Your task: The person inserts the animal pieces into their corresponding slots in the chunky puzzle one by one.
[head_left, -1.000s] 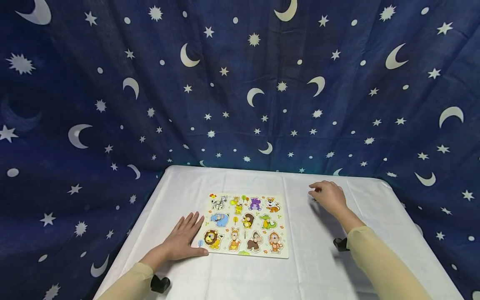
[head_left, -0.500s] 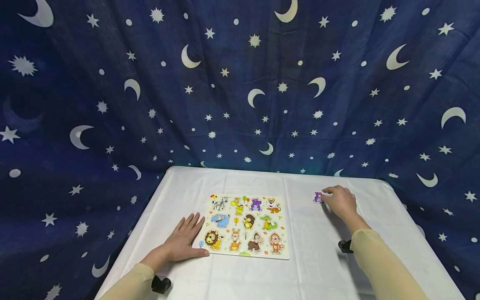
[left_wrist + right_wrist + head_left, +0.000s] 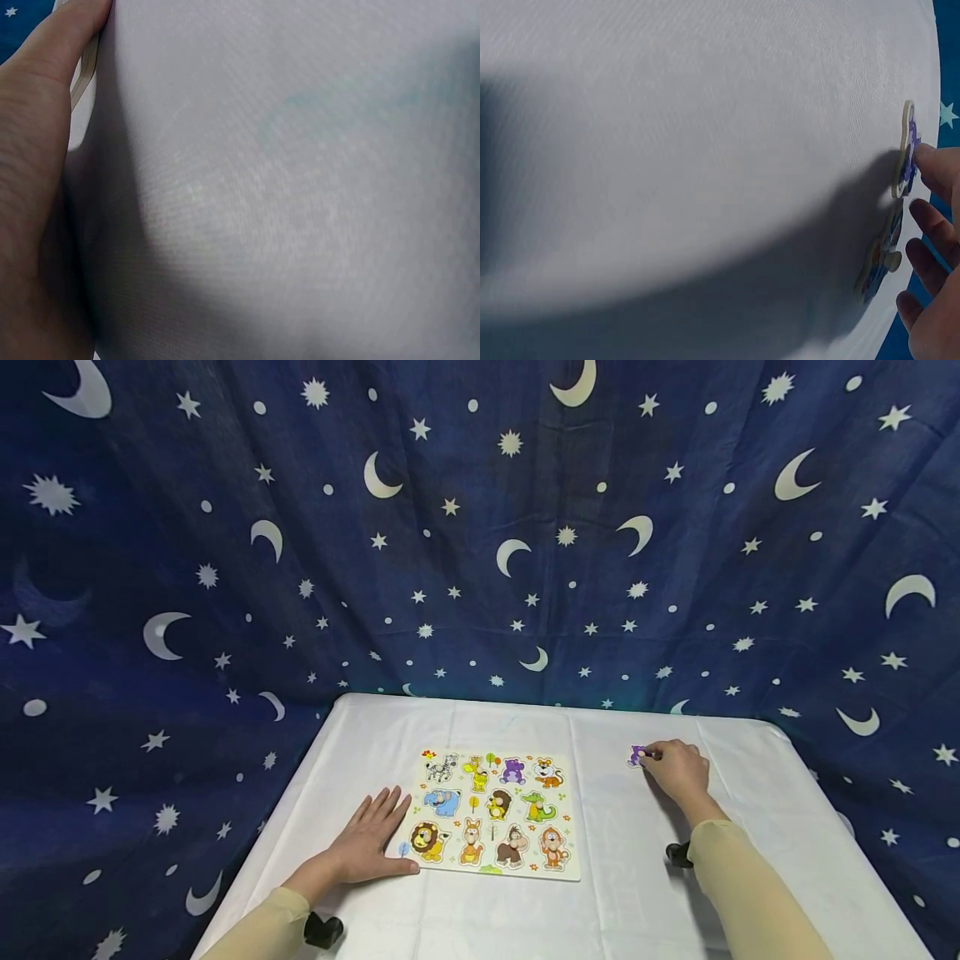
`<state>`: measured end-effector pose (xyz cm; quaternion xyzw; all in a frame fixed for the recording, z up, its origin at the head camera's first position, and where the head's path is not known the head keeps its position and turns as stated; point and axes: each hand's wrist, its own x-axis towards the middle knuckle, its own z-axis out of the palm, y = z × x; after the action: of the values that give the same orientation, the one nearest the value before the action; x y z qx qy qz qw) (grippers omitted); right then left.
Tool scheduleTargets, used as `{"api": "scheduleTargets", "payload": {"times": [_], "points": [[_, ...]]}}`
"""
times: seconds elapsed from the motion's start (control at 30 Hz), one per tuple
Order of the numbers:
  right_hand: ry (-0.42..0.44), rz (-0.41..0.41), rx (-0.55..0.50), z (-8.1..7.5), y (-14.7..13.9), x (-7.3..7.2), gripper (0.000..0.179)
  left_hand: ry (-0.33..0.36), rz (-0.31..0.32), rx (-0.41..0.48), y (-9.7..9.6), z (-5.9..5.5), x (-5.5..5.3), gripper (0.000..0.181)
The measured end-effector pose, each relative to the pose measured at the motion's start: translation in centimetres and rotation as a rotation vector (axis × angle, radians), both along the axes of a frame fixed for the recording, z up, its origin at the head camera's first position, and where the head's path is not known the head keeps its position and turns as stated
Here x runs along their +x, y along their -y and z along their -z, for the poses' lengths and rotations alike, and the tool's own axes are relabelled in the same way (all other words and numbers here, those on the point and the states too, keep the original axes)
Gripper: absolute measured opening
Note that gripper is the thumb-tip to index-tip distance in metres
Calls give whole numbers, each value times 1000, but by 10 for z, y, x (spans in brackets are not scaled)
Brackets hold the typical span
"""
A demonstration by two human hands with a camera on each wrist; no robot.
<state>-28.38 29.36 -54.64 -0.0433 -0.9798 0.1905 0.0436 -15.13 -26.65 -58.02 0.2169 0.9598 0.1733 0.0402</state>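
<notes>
My left hand [image 3: 365, 843] lies flat with fingers spread at the left edge of a wooden animal puzzle board [image 3: 522, 874]; its thumb reaches along the front edge. Right of the board, my right hand [image 3: 680, 772] pinches a purple animal puzzle piece [image 3: 637, 756] between thumb and fingertips. In the right wrist view, the purple piece [image 3: 906, 150] meets a fingertip, while the other fingers are loosely curled. A second puzzle piece [image 3: 877, 262], partly blue with a knob, lies on the table below those fingers. That piece is mostly hidden from the head view.
Several animals, such as a zebra [image 3: 441, 768] and a lion [image 3: 429, 842], show on the board. A white cloth covers the table [image 3: 517, 918]. A dark blue curtain [image 3: 465, 527] with moons and stars hangs behind it. Black wrist mounts [image 3: 324, 932] sit under both arms.
My right hand moved right and slightly toward me. The purple piece came into view on the table beside its fingertips. The left hand stayed at the board.
</notes>
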Motion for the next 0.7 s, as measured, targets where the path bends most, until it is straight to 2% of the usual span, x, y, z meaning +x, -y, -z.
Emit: {"api": "scheduleTargets", "payload": {"times": [0.2, 0.7], "points": [[-12, 10, 4, 2, 2, -2, 30, -8, 17, 8, -2, -7, 2, 114], [-4, 66, -8, 4, 7, -4, 25, -8, 26, 10, -1, -7, 1, 114]]}}
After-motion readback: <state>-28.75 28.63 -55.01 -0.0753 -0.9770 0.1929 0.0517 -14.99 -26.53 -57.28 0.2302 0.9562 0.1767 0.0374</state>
